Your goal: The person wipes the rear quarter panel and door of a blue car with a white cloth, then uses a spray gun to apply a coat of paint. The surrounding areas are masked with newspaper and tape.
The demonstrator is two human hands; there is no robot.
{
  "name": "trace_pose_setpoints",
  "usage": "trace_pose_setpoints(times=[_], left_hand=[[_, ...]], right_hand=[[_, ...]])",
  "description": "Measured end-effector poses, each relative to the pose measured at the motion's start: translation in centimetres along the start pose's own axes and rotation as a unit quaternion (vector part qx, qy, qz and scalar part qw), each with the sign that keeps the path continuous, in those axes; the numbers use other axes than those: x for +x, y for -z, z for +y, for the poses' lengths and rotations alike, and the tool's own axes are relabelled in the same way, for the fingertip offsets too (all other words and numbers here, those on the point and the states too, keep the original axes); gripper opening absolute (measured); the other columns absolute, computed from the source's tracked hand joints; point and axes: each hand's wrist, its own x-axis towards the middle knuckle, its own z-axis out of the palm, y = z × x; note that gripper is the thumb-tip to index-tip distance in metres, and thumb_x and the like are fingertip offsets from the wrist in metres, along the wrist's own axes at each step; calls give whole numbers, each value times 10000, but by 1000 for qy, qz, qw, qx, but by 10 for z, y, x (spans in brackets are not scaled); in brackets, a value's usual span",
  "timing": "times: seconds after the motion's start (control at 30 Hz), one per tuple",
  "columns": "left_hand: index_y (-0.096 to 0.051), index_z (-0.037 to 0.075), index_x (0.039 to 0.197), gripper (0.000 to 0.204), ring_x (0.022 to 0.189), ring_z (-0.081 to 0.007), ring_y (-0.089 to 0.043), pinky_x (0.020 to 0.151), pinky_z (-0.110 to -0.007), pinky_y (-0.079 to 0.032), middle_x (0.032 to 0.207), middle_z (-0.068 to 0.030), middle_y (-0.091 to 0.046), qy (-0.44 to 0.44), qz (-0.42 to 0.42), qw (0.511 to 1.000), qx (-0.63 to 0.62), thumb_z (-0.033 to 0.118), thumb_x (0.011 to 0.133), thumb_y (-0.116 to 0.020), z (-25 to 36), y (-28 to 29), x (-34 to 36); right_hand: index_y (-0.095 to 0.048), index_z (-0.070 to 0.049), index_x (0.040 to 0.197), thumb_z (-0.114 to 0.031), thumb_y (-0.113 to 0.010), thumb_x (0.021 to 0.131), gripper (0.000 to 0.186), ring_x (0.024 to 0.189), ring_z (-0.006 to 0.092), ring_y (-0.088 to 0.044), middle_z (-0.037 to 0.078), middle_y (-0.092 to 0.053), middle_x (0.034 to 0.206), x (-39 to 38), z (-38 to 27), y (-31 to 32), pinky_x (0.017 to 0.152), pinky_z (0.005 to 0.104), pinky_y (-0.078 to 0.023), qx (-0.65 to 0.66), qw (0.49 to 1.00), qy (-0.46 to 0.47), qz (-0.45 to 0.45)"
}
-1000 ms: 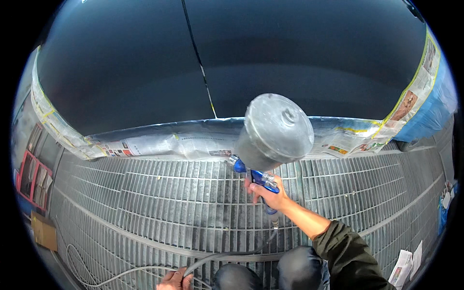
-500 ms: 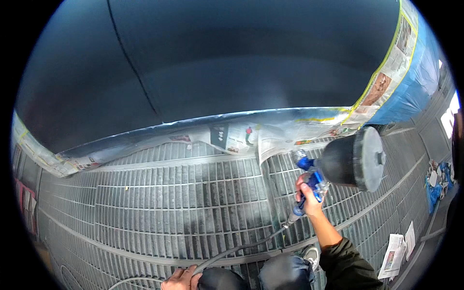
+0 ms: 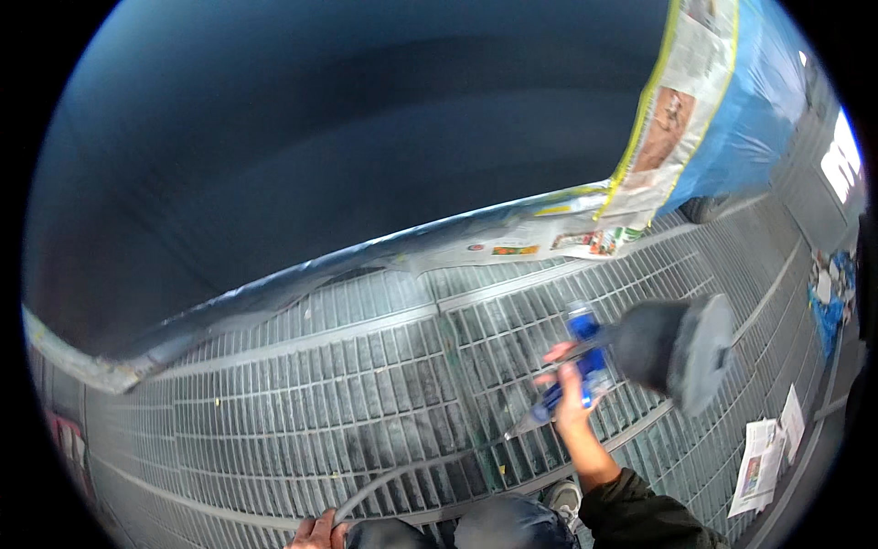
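Note:
A blue paint spray gun with a dark, lidded paint cup sits in my right hand, whose fingers are partly straightened around the handle. Slightly blurred, the gun tilts with its cup out to the right. A grey air hose runs from the handle's lower end toward my left hand. That hand is closed around the hose at the bottom edge, beside my knee. Beyond the gun rises a large, dark, glossy vehicle panel, apart from both hands.
Newspaper and yellow tape mask the panel's edges, with blue plastic film to the right. Metal grating covers the floor. Loose newspaper sheets lie at the lower right, below a blue bag of crumpled waste.
My view has turned, so the panel's right edge sits farther left. The spray gun is lower in view, and the right hand's fingers have straightened somewhat. My left hand still holds the hose.

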Motion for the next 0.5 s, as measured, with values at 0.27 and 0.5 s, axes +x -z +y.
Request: trace_pose_setpoints(times=[0.27,0.5], left_hand=[[-677,105,1046,209,687,-381,-631,586,-462,-500,861,-172,-635,-64,-9,998,13,227,893,-606,69,-9,5],[-688,152,1097,265,752,-388,-662,635,-446,-541,1004,-215,-673,-5,12,996,84,303,900,-594,110,-18,13]], right_hand=[[-398,-31,1332,-17,-514,894,453,1026,234,-570,162,-545,1169,10,43,39,703,346,-560,148,925,-194,-290],[-572,4,1123,-40,-554,899,229,912,222,-621,133,-602,1058,60,6,84,595,315,-566,57,994,-17,96]])
